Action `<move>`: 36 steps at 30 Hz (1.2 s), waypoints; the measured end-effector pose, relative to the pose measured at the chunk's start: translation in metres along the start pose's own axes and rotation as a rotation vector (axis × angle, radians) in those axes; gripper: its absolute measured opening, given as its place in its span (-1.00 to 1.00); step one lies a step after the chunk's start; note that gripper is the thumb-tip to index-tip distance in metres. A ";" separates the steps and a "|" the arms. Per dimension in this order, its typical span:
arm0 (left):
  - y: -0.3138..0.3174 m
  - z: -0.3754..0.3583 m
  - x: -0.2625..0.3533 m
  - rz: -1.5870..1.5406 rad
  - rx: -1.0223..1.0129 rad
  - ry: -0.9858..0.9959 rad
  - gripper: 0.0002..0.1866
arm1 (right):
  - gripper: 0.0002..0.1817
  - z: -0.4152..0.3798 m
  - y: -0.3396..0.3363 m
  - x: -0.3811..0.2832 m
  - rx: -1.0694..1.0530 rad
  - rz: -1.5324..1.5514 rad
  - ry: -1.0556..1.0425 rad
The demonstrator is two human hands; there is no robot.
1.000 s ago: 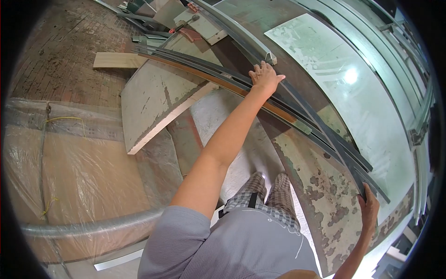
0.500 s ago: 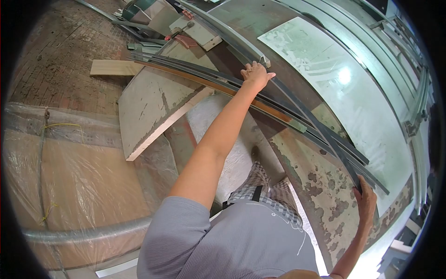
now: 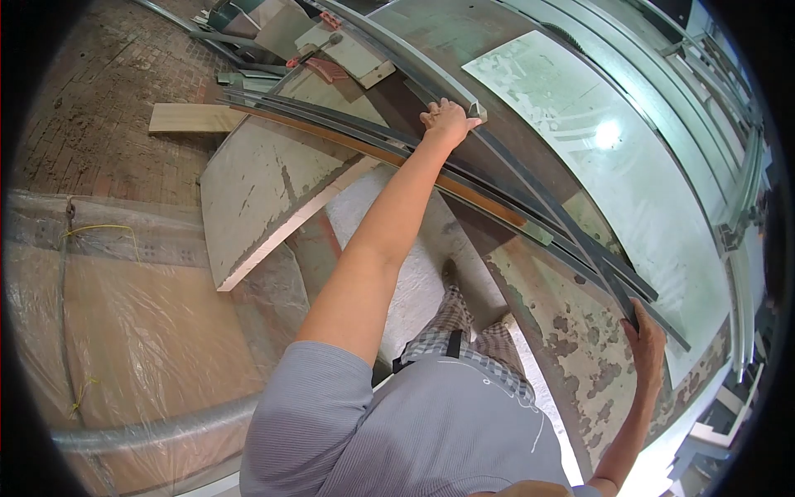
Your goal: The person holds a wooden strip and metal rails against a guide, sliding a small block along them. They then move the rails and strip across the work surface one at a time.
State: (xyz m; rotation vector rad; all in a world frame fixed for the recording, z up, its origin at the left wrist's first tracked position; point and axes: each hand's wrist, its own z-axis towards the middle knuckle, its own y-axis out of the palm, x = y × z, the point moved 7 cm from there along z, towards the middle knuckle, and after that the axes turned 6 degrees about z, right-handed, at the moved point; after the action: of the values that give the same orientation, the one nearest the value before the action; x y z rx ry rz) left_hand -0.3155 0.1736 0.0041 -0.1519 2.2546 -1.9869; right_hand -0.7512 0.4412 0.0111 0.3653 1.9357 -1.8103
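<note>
A long dark metal strip (image 3: 563, 217) runs diagonally between my two hands. My left hand (image 3: 448, 122) is closed over its upper part, fingers curled, right beside the end of a pale metal channel (image 3: 414, 56). Down at the strip's near end, my right hand (image 3: 644, 340) grips it between thumb and fingers. Beneath the strip lie more dark metal profiles (image 3: 580, 255) and an orange-brown bar (image 3: 476, 199), stretched across the bench.
A large pale sheet (image 3: 592, 137) covers the far side of the worn, flaking bench top (image 3: 571, 348). A thick board (image 3: 277, 186) leans at the left, near a wooden plank (image 3: 190, 118). Plastic-wrapped panels (image 3: 153, 306) stand at lower left. Red-handled pliers (image 3: 319, 48) lie farther back.
The view has shifted slightly. Both hands have moved a little up and left in the picture, still on the dark strip.
</note>
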 end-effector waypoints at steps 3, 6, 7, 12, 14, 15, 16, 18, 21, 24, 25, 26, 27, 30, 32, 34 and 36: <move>-0.001 0.007 -0.007 -0.004 -0.024 -0.005 -0.27 | -0.48 0.008 0.004 -0.005 -0.004 -0.003 0.007; -0.002 0.015 -0.014 0.005 -0.025 -0.014 -0.27 | -0.48 0.017 0.010 -0.007 -0.035 -0.017 0.054; -0.002 0.018 -0.016 0.002 -0.025 -0.016 -0.27 | -0.48 0.020 0.010 -0.008 -0.036 -0.021 0.052; -0.002 0.029 -0.026 0.005 -0.035 -0.023 -0.25 | -0.50 0.032 0.018 -0.012 -0.015 0.033 0.010; -0.002 0.033 -0.030 0.009 -0.029 -0.016 -0.25 | -0.49 0.036 0.020 -0.017 -0.032 0.033 0.030; -0.003 0.036 -0.031 0.013 -0.020 -0.008 -0.25 | -0.49 0.038 0.021 -0.018 -0.044 0.034 0.050; -0.002 0.038 -0.033 0.012 -0.020 -0.006 -0.25 | -0.49 0.040 0.022 -0.018 -0.043 0.033 0.052; -0.004 0.041 -0.035 0.020 -0.008 0.004 -0.24 | -0.48 0.043 0.024 -0.021 -0.010 0.055 -0.009; -0.008 0.043 -0.039 0.030 0.006 -0.026 -0.35 | -0.48 0.049 0.027 -0.023 -0.021 0.060 -0.014; -0.008 0.049 -0.043 0.030 0.012 -0.033 -0.34 | -0.53 0.055 0.025 -0.033 -0.086 0.091 0.055; -0.007 0.051 -0.043 0.030 0.012 -0.033 -0.34 | -0.53 0.057 0.025 -0.034 -0.087 0.091 0.055; -0.006 0.052 -0.043 0.028 0.004 -0.028 -0.33 | -0.53 0.058 0.025 -0.033 -0.088 0.092 0.059; -0.006 0.054 -0.045 0.026 -0.004 -0.025 -0.32 | -0.53 0.060 0.025 -0.033 -0.089 0.093 0.060; -0.005 0.056 -0.045 0.051 -0.005 0.018 -0.25 | -0.52 0.059 0.026 -0.033 -0.067 0.089 0.043; -0.003 0.054 -0.046 0.033 0.028 0.027 -0.25 | -0.49 0.054 0.031 -0.032 -0.026 0.048 0.005; -0.002 0.054 -0.046 0.016 0.059 0.039 -0.25 | -0.46 0.050 0.031 -0.035 0.014 0.007 -0.031; 0.000 0.055 -0.049 -0.003 0.065 0.006 -0.25 | -0.47 0.046 0.032 -0.041 -0.007 0.005 0.006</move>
State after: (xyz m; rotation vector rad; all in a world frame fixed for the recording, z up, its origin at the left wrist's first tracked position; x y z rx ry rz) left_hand -0.2584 0.1278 -0.0016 -0.1425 2.1919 -2.0615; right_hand -0.6933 0.4037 0.0026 0.3730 1.9428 -1.8004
